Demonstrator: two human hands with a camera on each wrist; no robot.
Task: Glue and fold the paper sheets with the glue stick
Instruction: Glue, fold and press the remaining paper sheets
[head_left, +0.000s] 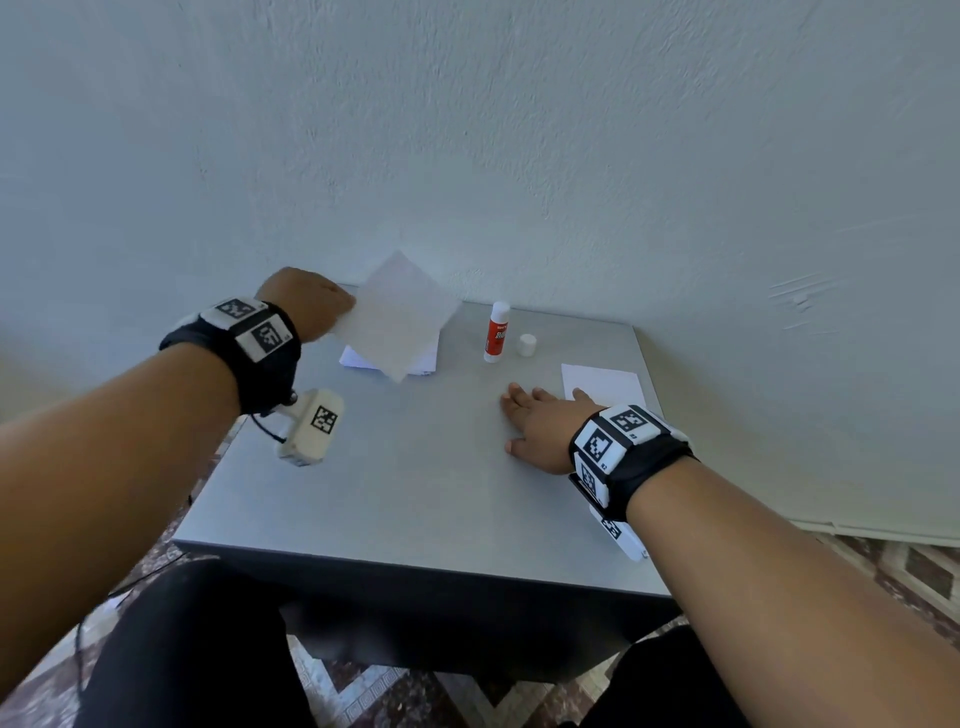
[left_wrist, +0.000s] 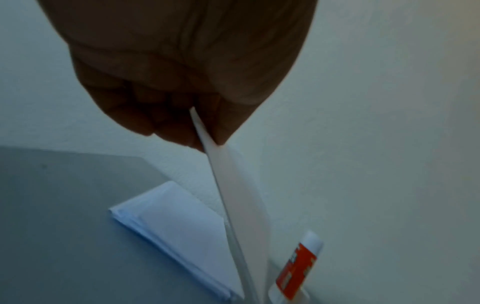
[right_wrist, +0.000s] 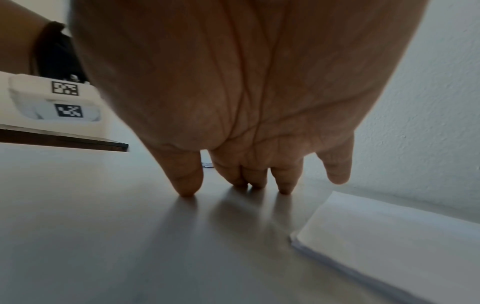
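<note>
My left hand (head_left: 311, 304) pinches the edge of a white paper sheet (head_left: 397, 317) and holds it in the air above a stack of white sheets (head_left: 358, 359) at the table's back left. In the left wrist view the held sheet (left_wrist: 239, 195) shows edge-on between thumb and fingers, over the stack (left_wrist: 179, 224). A red and white glue stick (head_left: 496, 332) stands upright and uncapped, its white cap (head_left: 526, 345) beside it. My right hand (head_left: 537, 421) lies flat, fingers straight, fingertips (right_wrist: 185, 189) on the table.
The small grey table (head_left: 415, 493) stands against a white wall. A folded white paper pile (head_left: 605, 384) lies at the back right, just past my right hand, also seen as the pile (right_wrist: 389, 236) in the right wrist view. My knees are under the front edge.
</note>
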